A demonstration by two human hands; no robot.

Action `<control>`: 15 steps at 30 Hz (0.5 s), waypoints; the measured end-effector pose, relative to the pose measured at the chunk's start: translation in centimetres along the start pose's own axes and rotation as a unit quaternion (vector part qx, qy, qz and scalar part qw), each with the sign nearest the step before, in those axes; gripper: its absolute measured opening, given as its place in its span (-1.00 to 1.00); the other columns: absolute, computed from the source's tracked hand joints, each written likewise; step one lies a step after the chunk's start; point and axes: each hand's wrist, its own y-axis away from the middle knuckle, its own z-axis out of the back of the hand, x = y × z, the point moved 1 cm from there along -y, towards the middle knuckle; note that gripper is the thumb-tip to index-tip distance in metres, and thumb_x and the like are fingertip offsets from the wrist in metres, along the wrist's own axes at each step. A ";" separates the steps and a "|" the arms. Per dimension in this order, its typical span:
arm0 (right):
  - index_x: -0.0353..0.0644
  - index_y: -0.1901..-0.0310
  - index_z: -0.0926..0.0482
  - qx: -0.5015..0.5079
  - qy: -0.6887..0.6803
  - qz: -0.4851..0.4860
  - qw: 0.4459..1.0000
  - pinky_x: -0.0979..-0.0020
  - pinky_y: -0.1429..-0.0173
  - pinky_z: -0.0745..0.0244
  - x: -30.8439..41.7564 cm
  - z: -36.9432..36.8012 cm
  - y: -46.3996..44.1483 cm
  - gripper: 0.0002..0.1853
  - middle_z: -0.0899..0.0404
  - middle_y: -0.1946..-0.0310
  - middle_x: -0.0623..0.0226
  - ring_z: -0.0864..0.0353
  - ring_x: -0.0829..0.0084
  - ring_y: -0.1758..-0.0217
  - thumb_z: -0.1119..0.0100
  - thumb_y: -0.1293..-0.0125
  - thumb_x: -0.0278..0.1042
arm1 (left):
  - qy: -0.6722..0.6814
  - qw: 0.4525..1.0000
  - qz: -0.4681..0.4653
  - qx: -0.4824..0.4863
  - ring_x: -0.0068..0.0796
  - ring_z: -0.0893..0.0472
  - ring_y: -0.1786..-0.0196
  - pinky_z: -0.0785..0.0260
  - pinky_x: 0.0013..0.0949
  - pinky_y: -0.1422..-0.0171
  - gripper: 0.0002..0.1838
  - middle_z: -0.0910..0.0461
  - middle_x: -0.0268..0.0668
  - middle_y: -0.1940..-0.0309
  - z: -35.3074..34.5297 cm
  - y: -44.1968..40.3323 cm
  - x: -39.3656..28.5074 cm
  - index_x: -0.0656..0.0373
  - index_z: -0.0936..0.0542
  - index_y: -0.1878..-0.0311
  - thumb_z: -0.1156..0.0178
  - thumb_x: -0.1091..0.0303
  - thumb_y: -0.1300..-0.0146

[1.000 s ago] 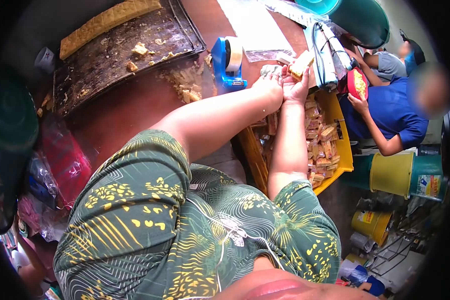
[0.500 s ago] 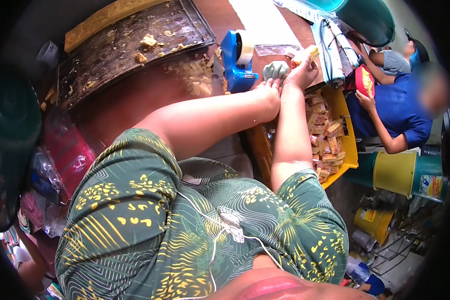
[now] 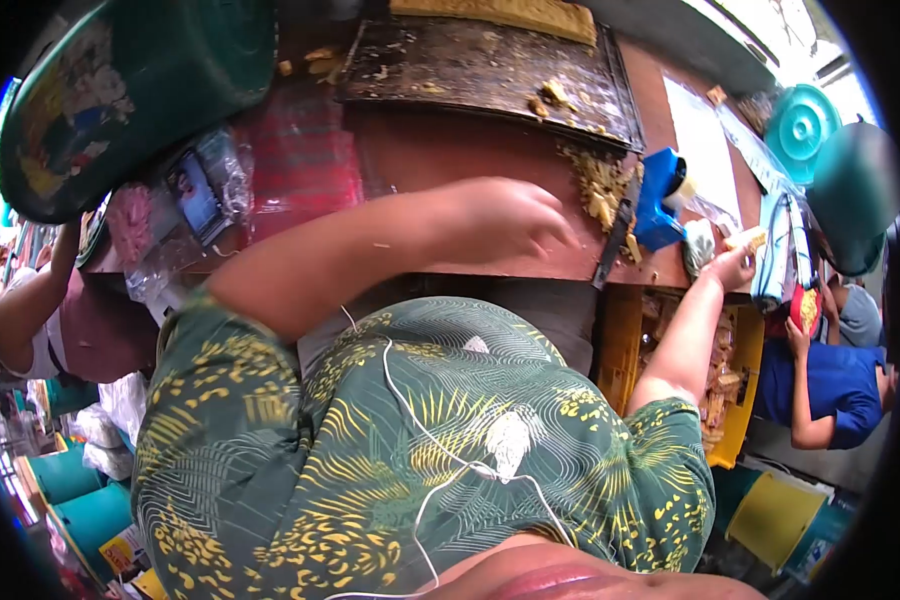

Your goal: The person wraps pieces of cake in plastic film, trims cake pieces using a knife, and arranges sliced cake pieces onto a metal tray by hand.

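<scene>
My right hand (image 3: 730,268) is closed on a yellowish crumbly snack bar (image 3: 746,240) at the table's right side. Just left of it sits a pale grey-green crumpled bundle (image 3: 698,248), close to a blue tape dispenser (image 3: 658,205). My left hand (image 3: 515,220) is over the brown table, slightly blurred. Its fingers are loosely bent and apart, and nothing shows in them. To its right lie a dark flat blade (image 3: 616,240) and a heap of yellow crumbs (image 3: 598,185). Below my right forearm, a yellow crate (image 3: 750,400) holds many wrapped bars.
A dark baking tray (image 3: 470,70) with crumbs lies at the back. Red plastic bags (image 3: 305,165), a phone (image 3: 198,195) and a large green tub (image 3: 130,110) are on the left. A person in blue (image 3: 835,385) holds a red bowl (image 3: 805,308); another person (image 3: 50,310) is at far left.
My left hand has left the crumpled bundle and swung left over the table. My right hand still holds the bar. The view has turned, showing more of the left side.
</scene>
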 end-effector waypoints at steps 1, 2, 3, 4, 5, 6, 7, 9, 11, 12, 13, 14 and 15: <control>-0.47 -0.10 -0.51 -0.024 0.029 0.031 0.999 0.31 0.12 -0.69 2.3 0.1 1.6 -0.56 -0.71 0.18 0.00 -0.76 0.25 0.23 -0.38 -0.43 -0.25 | 0.018 0.989 0.145 -0.023 -0.14 -0.69 -0.06 -0.58 -0.15 -0.18 -0.74 -0.69 -0.16 0.02 2.6 2.8 0.1 0.12 -0.72 -0.08 -0.36 0.41 -0.34; -0.47 -0.10 -0.51 -0.048 0.057 0.064 0.995 0.32 0.12 -0.69 5.7 -0.1 4.1 -0.55 -0.71 0.19 -0.01 -0.76 0.24 0.22 -0.37 -0.43 -0.23 | -0.060 0.985 0.125 -0.106 -0.19 -0.70 -0.02 -0.59 -0.19 -0.13 -0.72 -0.69 -0.17 0.06 4.2 6.4 2.7 0.14 -0.72 -0.06 -0.41 0.33 -0.32; -0.50 -0.13 -0.48 -0.055 0.080 0.068 0.993 0.29 0.09 -0.73 9.7 -0.5 7.5 -0.49 -0.70 0.11 -0.06 -0.77 0.23 0.12 -0.38 -0.43 -0.18 | -0.116 0.961 0.214 -0.133 -0.17 -0.68 -0.07 -0.56 -0.17 -0.19 -0.68 -0.68 -0.17 0.03 6.3 9.2 3.3 0.15 -0.72 -0.06 -0.45 0.27 -0.30; -0.52 -0.15 -0.42 -0.013 0.069 0.139 0.988 0.28 0.08 -0.74 10.4 0.1 7.7 -0.46 -0.66 0.00 -0.09 -0.75 0.25 0.02 -0.35 -0.45 -0.17 | -0.169 0.925 0.301 -0.158 -0.14 -0.66 -0.12 -0.53 -0.16 -0.24 -0.64 -0.66 -0.16 -0.01 7.9 11.9 3.5 0.15 -0.72 -0.06 -0.49 0.21 -0.27; -0.48 -0.18 -0.40 0.047 -0.033 0.111 0.992 0.30 0.04 -0.72 13.1 -0.7 10.8 -0.46 -0.65 -0.02 -0.06 -0.74 0.27 -0.01 -0.34 -0.46 -0.18 | -0.249 0.896 0.301 -0.211 -0.09 -0.62 -0.19 -0.48 -0.12 -0.32 -0.62 -0.66 -0.13 -0.06 8.4 14.9 4.9 0.14 -0.73 0.01 -0.50 0.10 -0.24; -0.44 -0.22 -0.38 0.103 -0.134 0.081 0.982 0.33 0.00 -0.71 15.9 -1.6 14.8 -0.46 -0.63 -0.05 -0.03 -0.73 0.29 -0.05 -0.34 -0.47 -0.18 | -0.326 0.859 0.296 -0.261 -0.04 -0.59 -0.26 -0.43 -0.07 -0.40 -0.58 -0.65 -0.11 -0.10 8.1 17.4 6.5 0.13 -0.73 0.08 -0.51 -0.01 -0.21; -0.37 -0.24 -0.37 0.157 -0.127 0.042 0.979 0.36 0.01 -0.68 15.8 -1.6 16.8 -0.50 -0.63 -0.04 0.03 -0.72 0.32 -0.04 -0.32 -0.50 -0.22 | -0.315 0.854 0.327 -0.253 -0.03 -0.56 -0.29 -0.41 -0.07 -0.42 -0.58 -0.63 -0.11 -0.15 7.8 19.0 7.2 0.14 -0.71 0.12 -0.53 -0.01 -0.19; -0.23 -0.27 -0.35 0.361 -0.056 0.058 0.929 0.42 0.02 -0.62 14.9 -1.2 20.7 -0.57 -0.63 -0.03 0.15 -0.70 0.39 0.00 -0.27 -0.53 -0.29 | -0.290 0.846 0.382 -0.231 0.00 -0.51 -0.34 -0.36 -0.07 -0.45 -0.57 -0.58 -0.11 -0.23 7.4 21.0 8.3 0.16 -0.67 0.19 -0.55 0.00 -0.16; -0.11 -0.28 -0.34 0.516 -0.093 -0.107 0.845 0.49 0.04 -0.52 16.0 -2.9 27.0 -0.64 -0.60 -0.04 0.26 -0.62 0.50 0.08 -0.19 -0.57 -0.39 | -0.255 0.856 0.363 -0.266 -0.01 -0.51 -0.33 -0.37 -0.06 -0.44 -0.57 -0.57 -0.12 -0.24 6.8 22.7 11.0 0.18 -0.63 0.24 -0.57 0.03 -0.15; -0.07 -0.27 -0.34 0.523 -0.131 -0.134 0.831 0.51 0.01 -0.50 16.1 -3.9 30.8 -0.65 -0.57 -0.02 0.31 -0.59 0.54 0.07 -0.20 -0.57 -0.38 | -0.236 0.859 0.353 -0.285 -0.01 -0.51 -0.33 -0.37 -0.06 -0.44 -0.57 -0.57 -0.12 -0.25 6.7 23.0 11.9 0.19 -0.61 0.26 -0.57 0.05 -0.14; -0.07 -0.26 -0.34 0.557 -0.152 -0.190 0.794 0.47 -0.02 -0.53 16.0 -4.5 33.9 -0.65 -0.53 -0.01 0.33 -0.57 0.54 0.01 -0.21 -0.56 -0.38 | -0.207 0.862 0.355 -0.296 -0.02 -0.53 -0.32 -0.38 -0.07 -0.42 -0.60 -0.58 -0.11 -0.24 6.7 22.9 11.8 0.21 -0.60 0.30 -0.57 0.11 -0.14; -0.08 -0.24 -0.34 0.611 -0.133 -0.203 0.754 0.41 -0.10 -0.54 16.3 -4.7 36.3 -0.65 -0.51 -0.03 0.33 -0.57 0.52 -0.02 -0.22 -0.55 -0.40 | -0.222 0.866 0.340 -0.291 -0.04 -0.53 -0.31 -0.37 -0.09 -0.42 -0.63 -0.58 -0.11 -0.23 6.7 22.7 11.2 0.21 -0.58 0.30 -0.55 0.16 -0.18; -0.09 -0.24 -0.34 0.657 -0.121 -0.234 0.706 0.38 -0.15 -0.54 17.2 -5.2 38.7 -0.64 -0.52 -0.04 0.34 -0.57 0.51 -0.06 -0.23 -0.54 -0.42 | -0.238 0.869 0.326 -0.286 -0.06 -0.54 -0.30 -0.37 -0.11 -0.41 -0.67 -0.58 -0.10 -0.21 6.8 22.5 10.3 0.21 -0.57 0.31 -0.52 0.21 -0.22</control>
